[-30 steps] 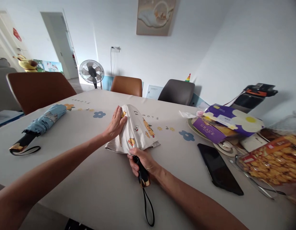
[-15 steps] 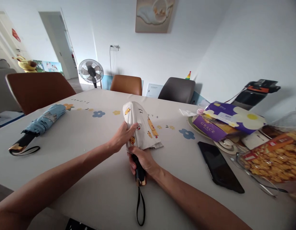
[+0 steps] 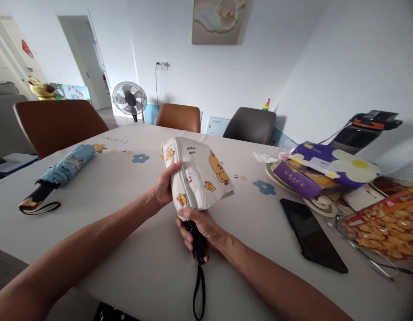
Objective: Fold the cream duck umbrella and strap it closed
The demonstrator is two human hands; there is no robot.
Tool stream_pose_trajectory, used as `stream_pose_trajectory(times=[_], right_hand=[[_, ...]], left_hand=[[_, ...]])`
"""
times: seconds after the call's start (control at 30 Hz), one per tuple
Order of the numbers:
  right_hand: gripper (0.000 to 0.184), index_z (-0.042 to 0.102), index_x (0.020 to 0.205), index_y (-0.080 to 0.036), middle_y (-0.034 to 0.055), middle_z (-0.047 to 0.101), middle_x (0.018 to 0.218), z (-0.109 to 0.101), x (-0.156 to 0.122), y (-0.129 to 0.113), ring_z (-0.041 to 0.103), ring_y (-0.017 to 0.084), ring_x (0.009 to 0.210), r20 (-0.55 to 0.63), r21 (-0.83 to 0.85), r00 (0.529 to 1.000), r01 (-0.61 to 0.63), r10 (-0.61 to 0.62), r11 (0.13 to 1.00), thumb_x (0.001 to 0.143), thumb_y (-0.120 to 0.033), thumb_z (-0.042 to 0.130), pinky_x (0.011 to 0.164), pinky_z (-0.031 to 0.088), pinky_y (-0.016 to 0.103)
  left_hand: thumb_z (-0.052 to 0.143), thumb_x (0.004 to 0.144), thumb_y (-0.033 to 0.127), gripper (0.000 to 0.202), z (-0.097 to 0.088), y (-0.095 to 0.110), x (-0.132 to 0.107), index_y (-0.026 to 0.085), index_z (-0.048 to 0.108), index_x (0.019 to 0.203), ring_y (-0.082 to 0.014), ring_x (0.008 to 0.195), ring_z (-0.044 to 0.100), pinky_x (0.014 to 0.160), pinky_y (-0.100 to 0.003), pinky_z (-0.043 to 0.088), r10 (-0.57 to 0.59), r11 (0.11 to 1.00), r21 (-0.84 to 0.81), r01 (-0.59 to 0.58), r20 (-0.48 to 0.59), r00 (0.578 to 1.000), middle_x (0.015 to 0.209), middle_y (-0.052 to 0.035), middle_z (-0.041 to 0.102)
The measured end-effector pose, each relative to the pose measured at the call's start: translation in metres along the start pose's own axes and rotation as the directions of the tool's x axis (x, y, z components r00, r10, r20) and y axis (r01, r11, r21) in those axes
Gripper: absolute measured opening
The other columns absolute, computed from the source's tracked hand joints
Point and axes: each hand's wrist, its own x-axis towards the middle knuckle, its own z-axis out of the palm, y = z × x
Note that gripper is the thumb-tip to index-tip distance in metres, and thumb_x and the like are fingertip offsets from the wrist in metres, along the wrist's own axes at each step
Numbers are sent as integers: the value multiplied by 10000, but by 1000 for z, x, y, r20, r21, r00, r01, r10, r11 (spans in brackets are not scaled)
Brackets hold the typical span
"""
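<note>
A folded white umbrella [image 3: 201,178] with yellow duck prints is held up over the table, its canopy flap hanging loose to the right. My left hand [image 3: 166,185] grips the canopy's left edge, thumb on the front and the fingers mostly hidden behind. Around the black handle and the canopy's lower end, my right hand [image 3: 201,229] is closed. A black wrist strap dangles below the handle. To the left lies a blue folded umbrella [image 3: 67,166] with a black handle and strap, apart from both hands.
A black phone [image 3: 313,234] lies on the table [image 3: 132,240] at the right. Beyond it are a purple box [image 3: 303,176], glasses [image 3: 363,252], a snack bag [image 3: 390,223] and a dark bottle [image 3: 356,131]. Chairs stand along the far side, with a fan [image 3: 129,99] behind.
The white umbrella has turned so that more of its printed flap faces me. My left hand has shifted left to the canopy's edge. My right hand keeps hold of the handle.
</note>
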Motion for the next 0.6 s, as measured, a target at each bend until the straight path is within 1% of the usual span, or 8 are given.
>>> stream_pose_trajectory(times=[0.17,0.27,0.33,0.43,0.5,0.53,0.57,0.6], right_hand=[[348,582,951,-150,-53,498,384,4,-3,-5,448,102,306,3,0,1000,14,-14,1000,770,-444,542,341,370,198],[340,599,925,-136,-48,493,377,9,-5,-3,448,100,310,3,-32,999,45,-45,998,762,-429,547,340,364,196],[305,599,851,-135,-56,463,349,13,-4,0,424,99,288,-75,-62,991,111,-115,992,755,-420,550,326,362,201],[263,556,769,-157,-64,451,335,16,-1,6,411,102,271,-260,-97,940,203,-222,974,748,-419,564,315,372,209],[256,528,735,-166,-56,467,346,14,2,6,424,106,279,-334,-74,917,208,-220,975,757,-420,554,320,377,210],[258,515,722,-169,-52,474,358,12,3,5,428,104,286,-345,-31,918,195,-193,980,768,-421,542,324,376,210],[263,508,713,-169,-50,477,374,9,3,3,431,101,295,-340,28,928,169,-150,985,780,-422,528,330,373,208],[270,503,707,-167,-49,476,392,6,4,0,433,95,307,-326,95,940,137,-99,986,794,-422,517,337,369,203]], left_hand=[[576,723,475,491,3,4,-2,124,571,1066,-303,909,647,903,-456,480,-19,999,34,18,25,1000,826,-108,709],[560,710,512,524,2,6,0,121,573,1059,-317,924,639,889,-465,485,-72,994,81,67,65,995,818,-115,705],[546,701,543,550,4,6,3,120,577,1051,-325,941,631,875,-466,489,-111,987,125,97,110,988,836,-126,702],[532,701,589,580,7,5,14,121,580,1041,-326,971,618,866,-453,492,-133,963,255,88,163,978,900,-145,690],[542,716,574,573,8,4,24,119,567,1064,-318,999,605,871,-438,487,-54,900,436,0,110,992,972,-158,671],[562,721,541,569,6,3,29,117,546,1099,-314,1014,596,877,-436,481,39,830,555,-57,44,998,1017,-165,657],[585,722,492,573,4,2,34,111,513,1144,-314,1045,579,894,-443,466,156,739,667,-98,-28,987,1078,-178,631],[606,719,432,588,2,1,38,105,473,1190,-317,1096,547,926,-453,440,277,643,757,-116,-89,957,1156,-193,589]])
